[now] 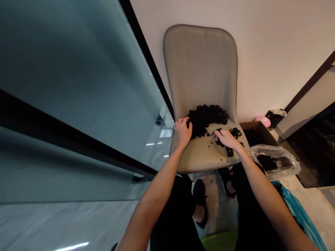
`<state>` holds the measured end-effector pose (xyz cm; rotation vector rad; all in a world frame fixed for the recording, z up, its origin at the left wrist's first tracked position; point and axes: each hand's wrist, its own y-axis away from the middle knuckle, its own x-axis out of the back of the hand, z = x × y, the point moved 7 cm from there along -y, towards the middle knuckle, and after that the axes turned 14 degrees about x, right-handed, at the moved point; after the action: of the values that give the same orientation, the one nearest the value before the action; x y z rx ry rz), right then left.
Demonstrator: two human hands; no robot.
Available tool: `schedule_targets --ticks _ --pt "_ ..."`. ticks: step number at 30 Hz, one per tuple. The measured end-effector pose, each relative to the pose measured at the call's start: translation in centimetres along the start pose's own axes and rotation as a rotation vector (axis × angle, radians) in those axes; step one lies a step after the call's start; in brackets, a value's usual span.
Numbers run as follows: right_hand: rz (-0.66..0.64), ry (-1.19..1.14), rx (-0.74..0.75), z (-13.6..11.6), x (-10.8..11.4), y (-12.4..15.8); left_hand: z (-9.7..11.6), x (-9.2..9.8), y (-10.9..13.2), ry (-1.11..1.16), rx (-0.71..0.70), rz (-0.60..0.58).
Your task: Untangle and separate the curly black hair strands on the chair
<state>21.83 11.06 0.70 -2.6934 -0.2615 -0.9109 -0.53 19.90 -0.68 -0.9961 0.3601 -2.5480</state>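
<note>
A heap of small black pieces point(206, 118) lies at the back of the seat of a beige chair point(201, 66). My left hand point(183, 131) rests at the heap's left edge, fingers curled into the pieces. My right hand point(226, 138) lies palm down on the seat, fingers bent over a smaller scatter of black pieces point(235, 133) to the right of the heap. What the fingers of either hand grip is too small to make out.
A frosted glass wall point(78, 87) runs along the left. Right of the chair stand a brown cardboard box point(258, 129), a clear plastic bag with dark contents point(274, 161), a pink object point(263, 120) and blue plastic point(295, 209). My feet point(200, 202) are under the seat.
</note>
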Motion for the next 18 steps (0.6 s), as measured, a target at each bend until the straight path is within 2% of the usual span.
schedule_targets --ticks 1,3,7,9,13,18 --pt "0.033 -0.048 0.018 -0.1 0.2 -0.2 0.1 0.2 0.3 0.068 0.007 -0.022" --pt "0.092 -0.173 0.035 -0.3 0.4 -0.3 0.8 0.2 1.2 0.196 0.031 -0.138" --pt "0.137 -0.453 -0.006 -0.9 -0.1 -0.3 4.0 -0.5 5.2 0.401 0.04 -0.519" --pt "0.137 -0.536 -0.001 -1.5 -0.5 -0.2 5.9 -0.6 7.5 0.512 0.038 -0.656" --pt "0.121 -0.58 0.059 -3.2 -1.1 -0.1 7.8 -0.5 10.0 0.644 0.099 -0.678" --pt "0.164 -0.455 0.137 -4.3 -0.8 -0.6 7.5 -0.3 10.1 0.693 0.173 -0.624"
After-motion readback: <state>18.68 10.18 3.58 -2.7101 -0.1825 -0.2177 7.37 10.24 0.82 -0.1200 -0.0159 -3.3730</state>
